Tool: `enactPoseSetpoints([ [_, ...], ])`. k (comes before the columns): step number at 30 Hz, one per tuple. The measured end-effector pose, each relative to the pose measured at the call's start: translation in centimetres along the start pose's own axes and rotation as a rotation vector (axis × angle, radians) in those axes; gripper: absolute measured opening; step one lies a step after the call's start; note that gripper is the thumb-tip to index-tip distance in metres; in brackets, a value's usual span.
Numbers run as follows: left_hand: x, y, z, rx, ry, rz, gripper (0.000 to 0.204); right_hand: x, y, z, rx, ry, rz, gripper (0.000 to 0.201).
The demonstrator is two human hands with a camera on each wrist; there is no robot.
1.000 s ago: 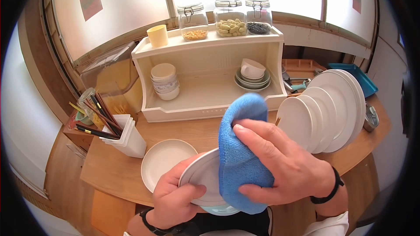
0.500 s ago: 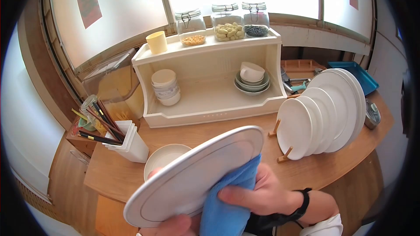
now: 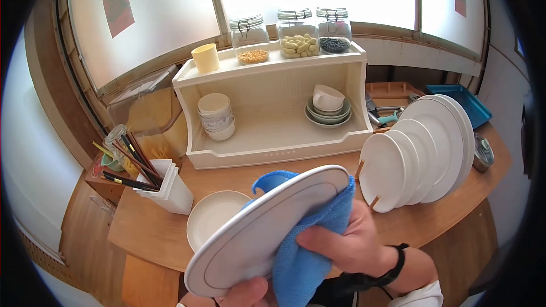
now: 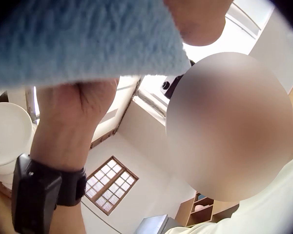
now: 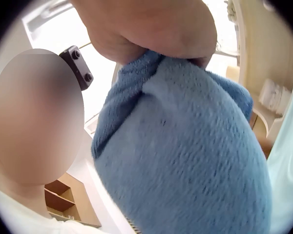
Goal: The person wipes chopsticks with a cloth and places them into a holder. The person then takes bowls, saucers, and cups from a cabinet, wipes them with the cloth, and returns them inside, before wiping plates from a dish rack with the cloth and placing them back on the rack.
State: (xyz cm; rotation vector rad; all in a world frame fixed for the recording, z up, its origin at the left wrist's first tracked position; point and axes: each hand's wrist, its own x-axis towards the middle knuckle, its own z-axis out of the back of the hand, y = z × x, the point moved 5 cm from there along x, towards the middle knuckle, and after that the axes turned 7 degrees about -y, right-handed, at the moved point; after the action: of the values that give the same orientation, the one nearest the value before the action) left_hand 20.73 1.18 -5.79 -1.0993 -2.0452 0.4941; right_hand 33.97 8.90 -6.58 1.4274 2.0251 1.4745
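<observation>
A white plate [image 3: 261, 233] is tilted above the table's front edge in the head view. My left hand [image 3: 245, 292] grips its lower rim, thumb on the face, the other fingers hidden. My right hand [image 3: 347, 244] pinches the plate's right edge through a blue cloth [image 3: 310, 261], which wraps around the rim and shows behind the plate too. The cloth [image 5: 185, 146] hangs from my right hand [image 5: 151, 29] in the right wrist view. Across the top of the left wrist view, the cloth [image 4: 88, 44] covers much of the scene.
Several white plates [image 3: 382, 173] stand in a wooden rack at right. A plate [image 3: 213, 216] lies on the table [image 3: 142, 233] at left, near a white chopstick holder [image 3: 176, 193]. Behind, a cream shelf [image 3: 278, 156] holds bowls, a cup and glass jars [image 3: 297, 37].
The plate has turned from a low position between my hands to a raised, tilted one, then shifted slightly right. My right hand has moved from over the cloth to the plate's right edge.
</observation>
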Motion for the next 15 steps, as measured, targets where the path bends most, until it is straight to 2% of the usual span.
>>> enactPoseSetpoints([
  [1, -0.1, -0.2, 0.2, 0.056, 0.026, -0.042, 0.056, 0.1, 1.0, 0.3, -0.130, 0.016, 0.031, 0.029],
  [2, -0.2, -0.5, 0.3, 0.114, 0.051, -0.083, 0.056, 0.2, 1.9, 1.1, -0.129, 0.019, 0.024, 0.029],
  [4, -0.2, -1.1, 0.6, 0.228, 0.113, -0.171, 0.057, 0.0, 5.0, 1.2, -0.765, 0.140, 0.487, 0.027],
  [5, 0.1, -1.7, 1.7, 0.476, 0.090, -0.082, 0.050, 0.1, 5.8, 0.8, -0.868, 0.191, 0.609, 0.025],
  [6, -0.3, -1.4, 1.5, 0.476, 0.086, -0.081, 0.050, -0.1, 5.4, 0.4, -0.867, 0.194, 0.606, 0.025],
  [8, -0.6, -0.6, 1.7, 0.211, -0.165, -0.048, 0.044, -0.4, 4.8, 0.5, -0.674, -0.015, 0.520, 0.025],
  [10, -0.5, -0.2, 2.0, 0.222, -0.098, -0.047, 0.044, -0.6, 3.5, 0.0, -0.669, 0.022, 0.513, 0.026],
  [12, -1.8, 1.1, 1.5, 0.069, 0.334, -0.100, 0.066, -0.9, -0.7, 0.2, 0.222, -0.245, 0.072, 0.028],
  [13, -3.1, 1.9, 1.3, 0.065, 0.033, 0.140, 0.057, -0.7, -0.9, 0.2, 0.186, -0.188, 0.002, 0.030],
  [14, -3.5, 1.3, 0.7, 0.065, 0.032, 0.139, 0.057, -0.6, -0.4, 0.7, 0.186, -0.187, 0.002, 0.030],
  [15, -2.8, 0.3, 0.0, 0.221, -0.047, 0.086, 0.051, -0.4, 0.7, 1.1, -0.054, -0.093, 0.053, 0.030],
])
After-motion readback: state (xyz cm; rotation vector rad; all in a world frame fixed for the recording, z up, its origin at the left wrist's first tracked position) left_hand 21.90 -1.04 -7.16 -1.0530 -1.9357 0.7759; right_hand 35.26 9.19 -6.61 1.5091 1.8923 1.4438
